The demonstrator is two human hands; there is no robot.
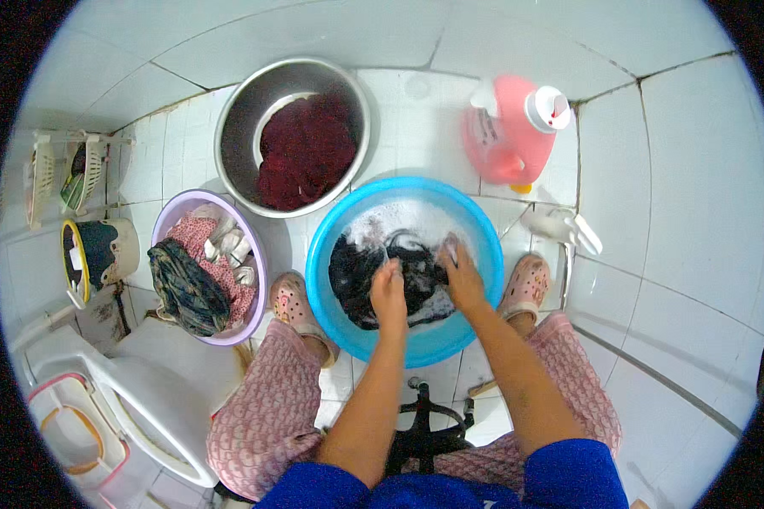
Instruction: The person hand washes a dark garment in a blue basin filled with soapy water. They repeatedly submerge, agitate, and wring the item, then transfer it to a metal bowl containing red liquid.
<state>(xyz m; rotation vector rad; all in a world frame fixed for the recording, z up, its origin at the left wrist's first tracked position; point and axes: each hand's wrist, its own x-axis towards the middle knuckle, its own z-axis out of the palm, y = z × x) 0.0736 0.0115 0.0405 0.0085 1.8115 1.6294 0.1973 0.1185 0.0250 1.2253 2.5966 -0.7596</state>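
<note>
A blue plastic basin [318,248] stands on the floor between my feet, holding foamy water and a soaked black cloth [356,280]. My left hand [389,296] is over the middle of the basin, its fingers closed on part of the cloth. On the right side of the basin, my right hand [463,277] grips the cloth's edge; its fingertips are blurred and partly in white suds [420,213]. Much of the cloth lies under water and foam, so its shape is hidden.
Behind stands a metal basin [239,127] with dark red cloth [309,153]. A purple tub [261,299] of laundry is at left, near a toilet [159,407]. A pink detergent jug [509,140] and a white-handled brush [579,232] are at right.
</note>
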